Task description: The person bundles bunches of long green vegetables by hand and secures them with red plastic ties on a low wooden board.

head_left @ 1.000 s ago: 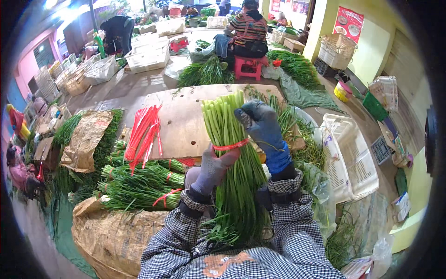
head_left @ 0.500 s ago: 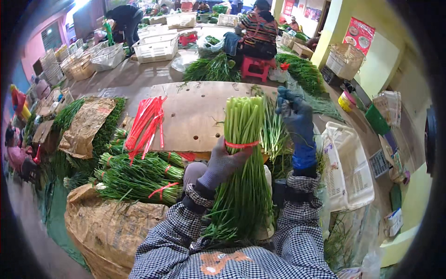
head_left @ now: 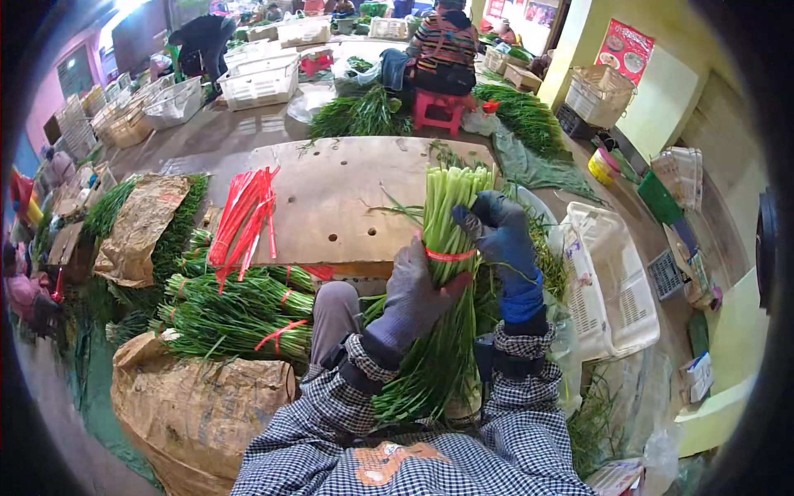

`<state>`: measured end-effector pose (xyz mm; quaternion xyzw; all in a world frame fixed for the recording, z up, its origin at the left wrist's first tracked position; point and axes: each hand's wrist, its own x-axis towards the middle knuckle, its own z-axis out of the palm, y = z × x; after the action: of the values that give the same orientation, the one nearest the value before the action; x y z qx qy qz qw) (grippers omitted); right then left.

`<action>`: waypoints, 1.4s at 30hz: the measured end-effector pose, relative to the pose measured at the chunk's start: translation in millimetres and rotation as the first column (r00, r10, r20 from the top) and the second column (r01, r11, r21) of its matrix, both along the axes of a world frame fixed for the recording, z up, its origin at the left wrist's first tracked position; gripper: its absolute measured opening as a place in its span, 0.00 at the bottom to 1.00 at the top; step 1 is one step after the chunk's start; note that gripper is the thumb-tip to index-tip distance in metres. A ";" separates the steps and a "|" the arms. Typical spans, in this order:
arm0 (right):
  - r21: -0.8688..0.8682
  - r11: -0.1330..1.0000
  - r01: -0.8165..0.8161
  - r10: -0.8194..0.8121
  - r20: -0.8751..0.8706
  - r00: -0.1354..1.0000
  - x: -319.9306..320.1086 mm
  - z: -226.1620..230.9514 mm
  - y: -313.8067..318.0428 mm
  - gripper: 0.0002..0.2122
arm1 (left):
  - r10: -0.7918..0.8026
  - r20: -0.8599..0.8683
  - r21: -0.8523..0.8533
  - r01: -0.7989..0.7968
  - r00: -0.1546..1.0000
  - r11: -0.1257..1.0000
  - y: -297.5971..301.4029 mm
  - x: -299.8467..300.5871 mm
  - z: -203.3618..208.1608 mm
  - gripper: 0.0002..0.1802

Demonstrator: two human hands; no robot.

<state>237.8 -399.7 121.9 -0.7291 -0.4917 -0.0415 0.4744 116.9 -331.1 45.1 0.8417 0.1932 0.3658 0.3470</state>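
Observation:
A thick bunch of garlic chives [head_left: 449, 198] stands upright before me, pale stem ends up and dark leaves hanging down toward my lap. A red tie [head_left: 451, 255] goes round its stems. My left hand [head_left: 413, 285], in a grey-purple glove, is closed round the bunch at this tie. Against the right side of the stems, above the tie, is my right hand [head_left: 499, 240] in a dark blue glove, its fingers bent in on them. A few loose blades [head_left: 401, 207] stick out left of the stems.
A wooden board [head_left: 331, 190] lies ahead, with red strips [head_left: 244, 219] on its left. Tied bunches [head_left: 236, 314] rest on a brown sack [head_left: 198, 397] at my left. A white crate [head_left: 612, 285] stands at right. Farther off, a person [head_left: 445, 54] sits on a red stool [head_left: 441, 112].
My right hand has come down and left from beside the bunch onto its stems. The bunch and my left hand have shifted right. The whole view has turned slightly.

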 end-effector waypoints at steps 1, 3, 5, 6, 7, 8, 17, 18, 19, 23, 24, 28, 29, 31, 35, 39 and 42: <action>0.058 0.998 -0.037 0.041 -0.066 0.997 2.4 -2.6 -3.1 0.11 | 0.004 0.033 0.015 -0.004 0.999 1.000 -1.3 -3.0 2.3 0.40; 0.103 0.993 -0.053 0.060 -0.058 0.997 4.5 -6.6 -0.9 0.10 | 0.000 0.038 0.031 -0.002 0.999 1.000 2.0 -6.6 -0.3 0.41; 0.058 0.997 -0.047 0.048 -0.002 0.999 11.4 -11.2 -0.3 0.07 | 0.003 0.074 0.094 -0.010 0.997 0.995 8.5 -11.6 -13.2 0.44; 0.092 0.995 -0.030 0.032 -0.027 0.999 7.0 -8.1 -2.3 0.06 | 0.062 0.080 0.082 -0.068 0.995 0.994 7.3 -13.3 -10.1 0.44; 0.120 0.992 -0.023 0.030 -0.056 0.998 0.5 -5.2 -4.9 0.06 | 0.011 0.087 0.042 -0.014 0.996 0.999 6.2 -14.7 -5.2 0.45; 0.088 0.996 -0.025 0.029 -0.055 0.998 7.7 -4.3 -12.3 0.05 | -0.046 0.107 -0.006 0.047 0.993 0.999 4.9 -12.2 -2.7 0.45; 0.335 0.934 0.121 -0.082 -0.128 0.988 28.5 -25.7 -32.4 0.09 | -0.173 0.064 -0.227 0.183 0.983 0.957 14.4 -21.9 -24.6 0.43; 0.258 0.960 0.110 -0.094 -0.077 0.993 22.7 -10.0 -39.7 0.11 | -0.168 0.106 -0.235 0.189 0.980 0.954 14.9 -25.7 -25.2 0.42; 0.304 0.945 0.117 -0.098 -0.077 0.992 22.0 -3.4 -43.3 0.13 | -0.179 0.159 -0.262 0.216 0.971 0.941 16.4 -28.3 -22.1 0.39; 0.250 0.967 -0.059 0.103 -0.169 0.980 27.2 -29.2 -51.5 0.20 | -0.157 0.350 -0.319 0.275 0.923 0.907 23.0 -50.8 13.4 0.35; 0.273 0.945 -0.178 0.240 -0.213 0.947 22.4 -49.6 -46.9 0.22 | -0.137 0.349 -0.335 0.260 0.927 0.906 28.0 -55.8 21.0 0.35; 0.157 0.983 -0.099 0.153 -0.389 0.909 -13.8 -119.9 -45.9 0.25 | -0.140 0.454 -0.282 0.291 0.880 0.914 46.0 -65.2 46.8 0.37; 0.320 0.940 -0.121 0.291 -0.561 0.775 -50.5 -99.8 -30.0 0.24 | -0.140 0.457 -0.272 0.288 0.878 0.918 47.7 -72.3 54.3 0.39; 0.352 0.930 -0.108 0.302 -0.562 0.770 -50.2 -88.7 -17.8 0.23 | -0.116 0.480 -0.244 0.260 0.869 0.934 46.9 -81.8 64.0 0.44; 0.400 0.911 -0.105 0.308 -0.487 0.817 -66.0 -68.8 15.1 0.21 | -0.019 0.506 -0.152 0.110 0.862 0.982 49.7 -105.0 39.2 0.60; 0.443 0.889 -0.117 0.298 -0.365 0.882 -85.0 -48.4 39.8 0.19 | -0.083 0.442 -0.408 0.283 0.893 0.868 37.0 -153.1 24.6 0.63; 0.407 0.861 -0.304 0.482 -0.467 0.741 -111.7 -40.1 56.2 0.19 | -0.058 0.547 -0.469 0.364 0.835 0.805 32.1 -156.4 2.0 0.57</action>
<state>126.0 -343.5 81.8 -0.5048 -0.4645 0.1982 0.7000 -39.5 -298.9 47.1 0.5937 0.0940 0.4593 0.6540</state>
